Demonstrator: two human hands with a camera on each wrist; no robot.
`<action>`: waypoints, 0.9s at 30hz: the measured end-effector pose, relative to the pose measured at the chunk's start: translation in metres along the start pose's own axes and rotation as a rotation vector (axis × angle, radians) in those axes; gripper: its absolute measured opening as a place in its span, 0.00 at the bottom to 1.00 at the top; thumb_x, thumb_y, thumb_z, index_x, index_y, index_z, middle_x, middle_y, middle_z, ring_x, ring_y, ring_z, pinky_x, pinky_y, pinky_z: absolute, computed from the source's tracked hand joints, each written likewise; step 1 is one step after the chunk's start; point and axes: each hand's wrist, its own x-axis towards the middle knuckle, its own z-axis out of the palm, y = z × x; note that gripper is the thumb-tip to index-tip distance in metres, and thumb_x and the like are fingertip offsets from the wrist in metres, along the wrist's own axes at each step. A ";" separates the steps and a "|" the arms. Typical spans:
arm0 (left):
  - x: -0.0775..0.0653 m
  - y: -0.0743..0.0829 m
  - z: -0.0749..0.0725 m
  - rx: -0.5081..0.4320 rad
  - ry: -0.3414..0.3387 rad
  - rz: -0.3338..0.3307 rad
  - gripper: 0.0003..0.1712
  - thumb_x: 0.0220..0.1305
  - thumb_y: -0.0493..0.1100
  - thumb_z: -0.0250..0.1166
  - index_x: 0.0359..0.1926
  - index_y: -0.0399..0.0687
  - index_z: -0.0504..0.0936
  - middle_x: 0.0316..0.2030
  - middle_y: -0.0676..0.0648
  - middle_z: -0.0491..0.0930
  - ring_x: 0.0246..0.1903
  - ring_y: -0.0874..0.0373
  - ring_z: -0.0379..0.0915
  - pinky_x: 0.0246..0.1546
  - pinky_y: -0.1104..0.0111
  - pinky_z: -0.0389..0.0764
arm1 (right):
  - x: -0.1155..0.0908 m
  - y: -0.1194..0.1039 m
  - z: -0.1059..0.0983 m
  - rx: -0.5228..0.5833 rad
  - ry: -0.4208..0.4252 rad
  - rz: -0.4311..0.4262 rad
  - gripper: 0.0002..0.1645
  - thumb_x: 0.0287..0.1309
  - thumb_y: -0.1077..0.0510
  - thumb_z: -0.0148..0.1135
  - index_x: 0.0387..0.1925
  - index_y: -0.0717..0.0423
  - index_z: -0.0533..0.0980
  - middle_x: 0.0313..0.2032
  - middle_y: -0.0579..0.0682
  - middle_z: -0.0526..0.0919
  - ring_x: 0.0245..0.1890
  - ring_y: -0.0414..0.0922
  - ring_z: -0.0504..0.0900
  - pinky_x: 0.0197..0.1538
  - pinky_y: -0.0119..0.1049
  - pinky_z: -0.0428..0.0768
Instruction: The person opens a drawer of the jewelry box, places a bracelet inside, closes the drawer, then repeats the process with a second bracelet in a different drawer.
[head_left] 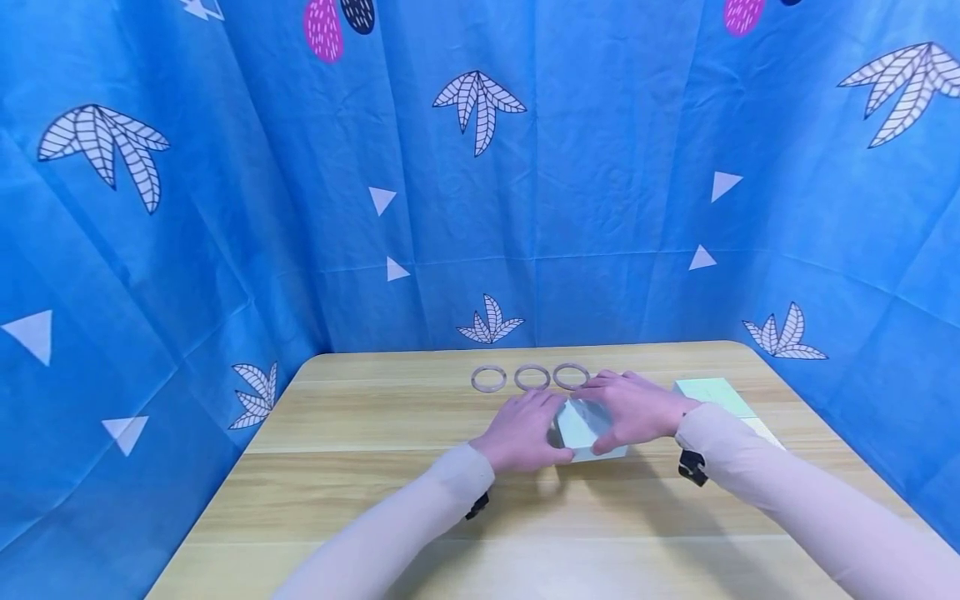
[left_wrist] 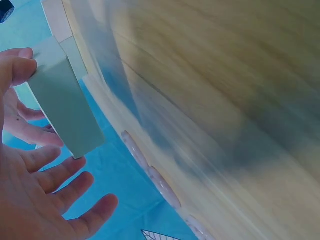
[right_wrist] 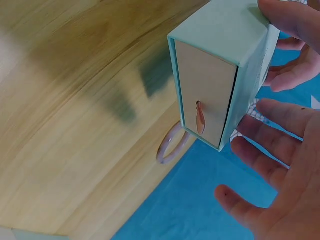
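Both hands hold a pale green box (head_left: 579, 429) over the middle of the table, and its shadow falls on the wood. A cream drawer front (right_wrist: 205, 70) fills one end of the box, with a small ribbon pull (right_wrist: 200, 118) in its face. My left hand (head_left: 525, 432) grips one side, thumb on the near edge and fingertips at the far edge. On the opposite side, my right hand (head_left: 636, 407) grips the box the same way, thumb near and fingers across the far end. In the left wrist view, the box's plain side (left_wrist: 70, 100) faces the camera.
Three pale purple rings, among them the left ring (head_left: 489, 379), lie in a row near the table's back edge. Right of the hands sit a light green box (head_left: 716, 393) and a cream box (head_left: 763, 431), partly behind the right sleeve. A blue curtain (head_left: 600, 208) surrounds the table.
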 end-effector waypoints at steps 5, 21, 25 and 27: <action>-0.009 -0.006 -0.001 -0.003 0.004 -0.012 0.48 0.56 0.71 0.65 0.73 0.57 0.65 0.71 0.53 0.68 0.71 0.53 0.62 0.69 0.53 0.67 | 0.005 -0.007 0.002 0.000 0.013 -0.025 0.51 0.40 0.33 0.76 0.68 0.44 0.74 0.65 0.49 0.77 0.62 0.51 0.74 0.59 0.57 0.74; -0.031 -0.024 -0.008 0.006 -0.007 -0.041 0.48 0.56 0.69 0.66 0.73 0.56 0.65 0.68 0.54 0.69 0.69 0.55 0.63 0.68 0.52 0.69 | 0.023 -0.028 0.010 -0.015 0.021 -0.067 0.53 0.40 0.32 0.75 0.68 0.47 0.73 0.65 0.50 0.77 0.67 0.53 0.72 0.64 0.61 0.70; -0.036 -0.031 -0.008 0.003 -0.008 -0.042 0.48 0.56 0.69 0.66 0.74 0.56 0.64 0.70 0.53 0.68 0.70 0.54 0.62 0.69 0.51 0.67 | 0.029 -0.032 0.013 -0.031 0.033 -0.084 0.52 0.40 0.31 0.75 0.68 0.46 0.73 0.63 0.48 0.79 0.65 0.50 0.73 0.65 0.59 0.70; -0.038 -0.034 -0.008 0.000 -0.004 -0.038 0.49 0.56 0.69 0.65 0.74 0.56 0.64 0.70 0.53 0.68 0.71 0.54 0.62 0.70 0.51 0.66 | 0.031 -0.035 0.014 -0.032 0.040 -0.096 0.52 0.40 0.30 0.74 0.67 0.46 0.74 0.63 0.48 0.79 0.64 0.50 0.73 0.65 0.59 0.70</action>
